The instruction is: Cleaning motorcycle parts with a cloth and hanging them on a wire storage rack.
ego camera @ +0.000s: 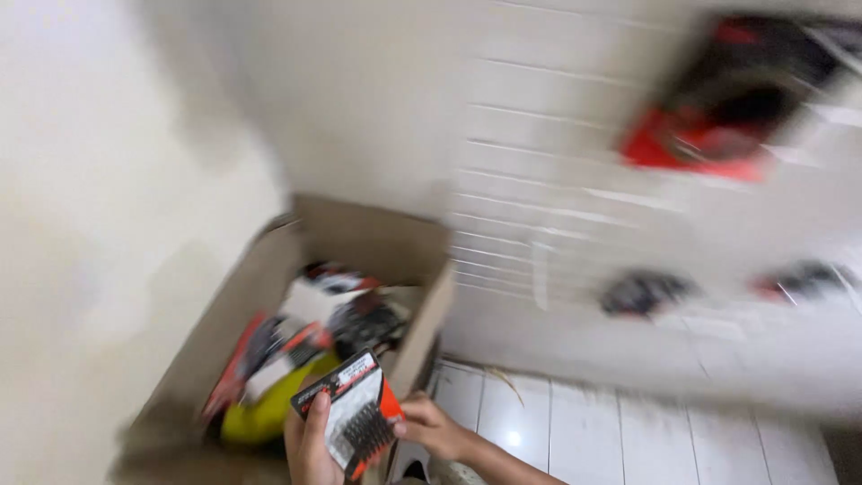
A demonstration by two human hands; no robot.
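Nearest the camera, at the bottom edge of the view, both hands hold one small flat retail pack [352, 413] with a black and red printed card and a row of dark, thin metal pieces behind clear plastic. The left hand [310, 445] grips the pack from below and from its left side, thumb laid up along the front of the card. The right hand [435, 427] pinches the pack's right edge between thumb and fingers, its forearm running off toward the lower right. The pack is tilted, its top leaning left, and sits just over the near right corner of an open brown cardboard box [359, 235].

The box stands on the floor against a plain cream wall [99, 198], flaps up, its far wall upright. Inside it lie more packaged goods in a loose pile: red, black and white carded packs [332, 310] toward the middle and far side, and a rounded yellow-green item [269, 409] at the near end, just left of the held pack.

Right of the box is a floor of white tiles [575, 431]. Above it is a white slatted display panel [548, 180] with blurred hanging goods: a large red and black pack [727, 108] at the upper right and two small dark items [646, 292] lower down.
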